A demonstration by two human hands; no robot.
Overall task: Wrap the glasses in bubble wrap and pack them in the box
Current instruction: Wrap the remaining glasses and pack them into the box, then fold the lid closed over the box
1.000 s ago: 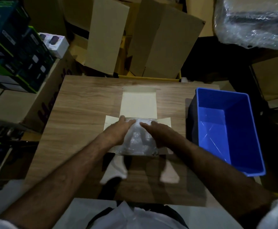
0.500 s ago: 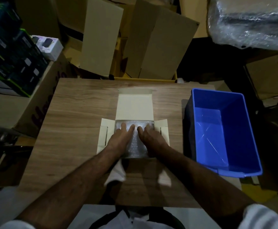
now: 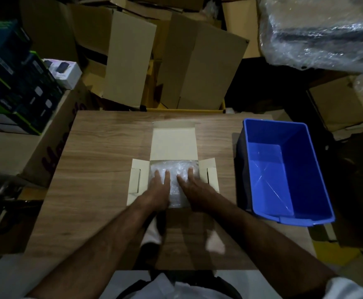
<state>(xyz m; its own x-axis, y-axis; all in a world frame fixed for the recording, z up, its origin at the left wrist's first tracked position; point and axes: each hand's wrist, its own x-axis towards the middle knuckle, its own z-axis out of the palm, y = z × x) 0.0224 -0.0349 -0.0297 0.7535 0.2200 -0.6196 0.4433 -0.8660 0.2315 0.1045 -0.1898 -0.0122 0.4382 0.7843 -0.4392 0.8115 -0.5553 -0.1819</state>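
Small cream cardboard box (image 3: 174, 145) sits at centre of the wooden tabletop (image 3: 103, 160), lid flap laid back toward 12 o'clock, side flaps spread toward 9 and 3 o'clock. Bubble-wrapped bundle (image 3: 174, 169) lies inside the box cavity, filling it from wall to wall; the glasses themselves cannot be made out through the wrap.

Left hand (image 3: 158, 190) rests palm down on the left half of the bundle, fingers straight and slightly spread, pointing to 12 o'clock. Right hand (image 3: 192, 188) does likewise on the right half, fingers straight, flat on the wrap. Neither hand curls round anything; both press on top of the bundle. The two hands lie close beside each other, a strip of wrap showing between them.

Blue plastic bin (image 3: 284, 169) stands at 3 o'clock of the box, near it but apart, at the right edge of the tabletop; no contents visible in it.

Beyond the tabletop at 12 o'clock: flattened brown cartons (image 3: 202, 67) leaning upright. At 10 o'clock: stacked dark retail boxes (image 3: 14, 83) with green trim, and a small white product box (image 3: 65, 72) beside them. At 2 o'clock: a bulky item under clear plastic film (image 3: 323, 33).
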